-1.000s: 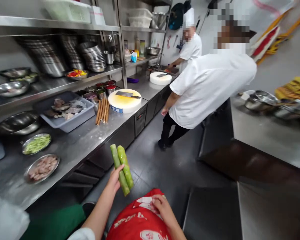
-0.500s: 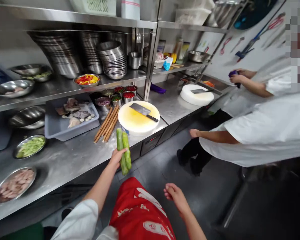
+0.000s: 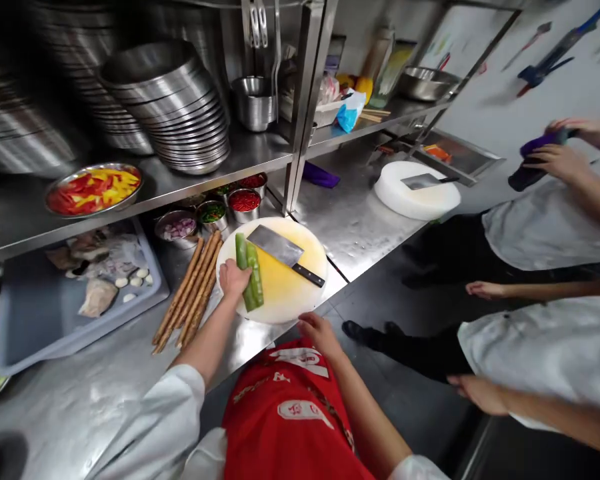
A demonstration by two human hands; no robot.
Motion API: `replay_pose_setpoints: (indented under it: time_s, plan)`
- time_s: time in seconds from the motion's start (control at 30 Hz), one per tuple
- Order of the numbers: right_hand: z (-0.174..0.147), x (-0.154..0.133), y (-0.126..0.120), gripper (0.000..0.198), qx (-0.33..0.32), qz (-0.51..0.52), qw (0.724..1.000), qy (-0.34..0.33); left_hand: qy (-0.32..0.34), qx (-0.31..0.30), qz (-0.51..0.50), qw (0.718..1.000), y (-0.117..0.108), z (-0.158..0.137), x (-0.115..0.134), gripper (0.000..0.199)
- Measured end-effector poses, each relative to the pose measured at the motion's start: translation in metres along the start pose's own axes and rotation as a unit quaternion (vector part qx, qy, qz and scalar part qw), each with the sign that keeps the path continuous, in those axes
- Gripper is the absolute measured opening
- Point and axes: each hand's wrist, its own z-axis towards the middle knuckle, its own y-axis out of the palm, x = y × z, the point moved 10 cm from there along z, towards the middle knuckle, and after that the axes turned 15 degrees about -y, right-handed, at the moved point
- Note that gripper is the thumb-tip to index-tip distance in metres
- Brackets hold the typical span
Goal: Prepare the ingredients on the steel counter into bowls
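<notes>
My left hand (image 3: 234,279) is closed on two green peeled stalks (image 3: 255,273), which lie side by side on the left part of a round white cutting board (image 3: 285,309). To their right, flat on the board's yellow-stained top, rests a cleaver (image 3: 276,245) with its black handle pointing toward the right front edge. My right hand (image 3: 320,333) is near the board's front rim, holding nothing, its fingers loosely bent and apart. Long brown roots (image 3: 190,293) lie beside the board on the left.
A grey tub (image 3: 75,333) of meat and garlic stands left. Small tins of chopped ingredients, including red chillies (image 3: 244,201), sit behind. Overhead, a shelf holds stacked steel bowls (image 3: 180,100) and cut peppers (image 3: 97,190). Another board (image 3: 415,200) with a cleaver is farther right. Co-workers (image 3: 540,353) stand right.
My left hand has brought the green stalks from in front of the counter onto the cutting board. My right hand has risen toward the board's front rim. The view has moved closer.
</notes>
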Motion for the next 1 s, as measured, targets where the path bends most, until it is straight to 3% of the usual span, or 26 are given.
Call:
replay_pose_setpoints:
  time_s: [0.1,0.2,0.27,0.4,0.5,0.63,0.77,0.9,1.0]
  plan:
    - [0.055,-0.019,-0.007,0.042,-0.019,-0.104,0.993,-0.055,0.089,0.099,0.165,0.977,-0.004,0.003,0.005,0.092]
    - [0.102,-0.048,-0.030,0.037,0.010,-0.290,0.944,-0.160,0.090,0.071,0.238,0.964,0.013,0.011,-0.009,0.096]
    - [0.126,-0.058,-0.038,0.040,0.004,-0.387,0.902,-0.193,0.067,0.061,0.250,0.964,0.022,0.013,-0.019,0.098]
    - [0.166,-0.044,-0.031,0.046,-0.116,-0.492,0.849,-0.154,0.045,0.051,0.226,0.972,0.041,-0.004,-0.022,0.098]
    - [0.186,-0.035,-0.014,0.053,-0.197,-0.504,0.828,-0.143,0.035,0.056,0.196,0.978,0.061,-0.023,-0.015,0.099]
    - [0.202,-0.032,-0.004,0.053,-0.224,-0.488,0.834,-0.131,0.021,0.081,0.222,0.971,0.085,-0.032,0.005,0.091]
    - [0.192,-0.030,-0.005,0.048,-0.231,-0.429,0.866,-0.115,0.019,0.120,0.284,0.951,0.088,-0.034,0.020,0.075]
    - [0.176,-0.028,-0.026,0.051,-0.188,-0.356,0.909,-0.104,0.020,0.152,0.256,0.954,0.080,-0.023,0.026,0.087]
    - [0.156,-0.031,-0.050,0.054,-0.164,-0.337,0.919,-0.121,0.026,0.138,0.214,0.967,0.080,-0.010,0.033,0.101]
